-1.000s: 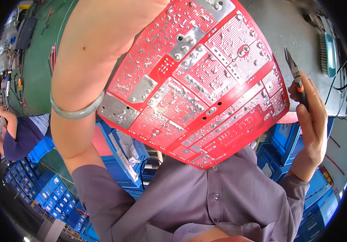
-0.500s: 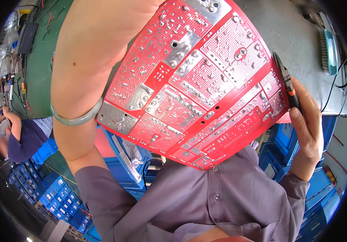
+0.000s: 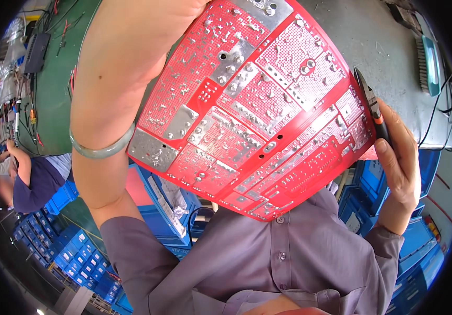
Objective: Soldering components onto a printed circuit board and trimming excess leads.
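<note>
A large red circuit board point(image 3: 268, 118), its soldered underside facing me, is held up tilted before my chest. Silvery solder lumps and bare metal patches cover it. My left hand point(image 3: 186, 11) reaches up the board's left side to its far edge; its fingers are mostly hidden or cut off by the picture's top. My right hand point(image 3: 400, 157), at the board's right edge, is closed around side cutters point(image 3: 371, 102) with dark jaws and black-and-orange handles. The jaws point up alongside the board's edge. Whether the right fingers also support the board from behind I cannot tell.
Behind the board lies a grey bench point(image 3: 373, 37) with small scraps, a teal brush point(image 3: 429, 65) and black cables point(image 3: 442, 107). Blue bins point(image 3: 165, 215) stand below on both sides. At far left, another person's dark sleeve point(image 3: 45, 181) shows by a green surface point(image 3: 58, 113).
The board has shifted and tilted very slightly, and my left forearm has moved a little to the right. Both hands keep their places.
</note>
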`<state>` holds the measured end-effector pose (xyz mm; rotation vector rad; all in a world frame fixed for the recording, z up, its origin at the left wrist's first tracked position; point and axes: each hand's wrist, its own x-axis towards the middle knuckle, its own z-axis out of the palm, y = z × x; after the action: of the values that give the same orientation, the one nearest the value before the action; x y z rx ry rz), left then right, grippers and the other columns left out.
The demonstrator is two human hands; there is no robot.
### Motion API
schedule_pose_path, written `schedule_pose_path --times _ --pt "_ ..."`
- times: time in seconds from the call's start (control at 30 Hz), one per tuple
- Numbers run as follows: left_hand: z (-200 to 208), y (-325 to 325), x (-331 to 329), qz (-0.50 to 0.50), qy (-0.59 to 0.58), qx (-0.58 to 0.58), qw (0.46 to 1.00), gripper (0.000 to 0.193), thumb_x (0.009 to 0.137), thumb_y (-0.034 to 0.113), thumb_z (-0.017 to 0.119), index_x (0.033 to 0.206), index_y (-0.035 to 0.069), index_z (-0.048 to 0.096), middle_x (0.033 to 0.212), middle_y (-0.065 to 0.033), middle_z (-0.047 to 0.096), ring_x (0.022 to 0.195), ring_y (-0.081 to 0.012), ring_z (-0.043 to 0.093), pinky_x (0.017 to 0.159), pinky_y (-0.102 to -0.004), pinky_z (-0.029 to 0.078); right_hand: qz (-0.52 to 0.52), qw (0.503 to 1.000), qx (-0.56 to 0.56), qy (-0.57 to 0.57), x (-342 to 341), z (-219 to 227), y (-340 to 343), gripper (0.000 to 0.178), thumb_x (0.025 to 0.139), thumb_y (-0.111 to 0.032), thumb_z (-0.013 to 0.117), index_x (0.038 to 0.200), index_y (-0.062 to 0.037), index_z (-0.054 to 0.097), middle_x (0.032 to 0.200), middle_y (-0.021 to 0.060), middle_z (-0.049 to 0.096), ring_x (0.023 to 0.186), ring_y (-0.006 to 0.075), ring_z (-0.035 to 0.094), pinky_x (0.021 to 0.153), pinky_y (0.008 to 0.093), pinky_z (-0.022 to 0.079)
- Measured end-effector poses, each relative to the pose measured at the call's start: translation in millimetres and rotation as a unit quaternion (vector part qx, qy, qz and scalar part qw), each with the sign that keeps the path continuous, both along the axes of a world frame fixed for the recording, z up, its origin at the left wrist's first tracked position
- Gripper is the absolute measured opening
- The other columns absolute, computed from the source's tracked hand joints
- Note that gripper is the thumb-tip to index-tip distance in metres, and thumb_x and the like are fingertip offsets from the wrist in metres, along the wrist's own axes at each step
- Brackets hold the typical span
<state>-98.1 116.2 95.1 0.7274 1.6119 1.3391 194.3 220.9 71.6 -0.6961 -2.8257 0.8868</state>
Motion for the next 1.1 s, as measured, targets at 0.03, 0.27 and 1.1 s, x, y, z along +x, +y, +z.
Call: schedule_pose_path --times 0.03,0.27,1.1 --pt "-6 3 -2 0.014 0.005 -0.013 1.0 0.018 0.089 0.009 0.064 0.08 -0.006 0.067 0.072 -0.0087 0.068 0.055 -0.0079 0.058 0.051 -0.0209 0.044 -0.002 0.999 -0.04 0.026 -1 0 0 0.049 0.088 -0.015 0.057 0.136 -0.0031 0.049 0.094 0.0101 0.057 0.077 0.0227 0.056 0.071 0.0348 0.047" --pt "-35 22 -24 -0.017 0.062 -0.065 0.996 0.02 0.09 0.014 0.065 0.077 -0.001 0.068 0.058 0.0067 0.053 0.047 0.0007 0.035 0.044 -0.0192 0.023 -0.026 0.999 -0.027 -0.015 4 -5 -7 0.049 0.089 -0.016 0.057 0.136 -0.003 0.049 0.094 0.0098 0.057 0.078 0.0222 0.056 0.071 0.0344 0.047" --pt "-68 -182 72 0.26 -0.02 -0.05 0.964 0.04 0.102 0.032 0.046 0.09 -0.002 0.063 0.063 -0.0028 0.057 0.044 -0.0011 0.033 0.042 -0.0181 0.021 -0.083 0.984 -0.147 0.049 28 -9 -12 0.049 0.091 -0.021 0.055 0.136 -0.0026 0.049 0.095 0.0089 0.059 0.079 0.0201 0.056 0.073 0.0329 0.047"
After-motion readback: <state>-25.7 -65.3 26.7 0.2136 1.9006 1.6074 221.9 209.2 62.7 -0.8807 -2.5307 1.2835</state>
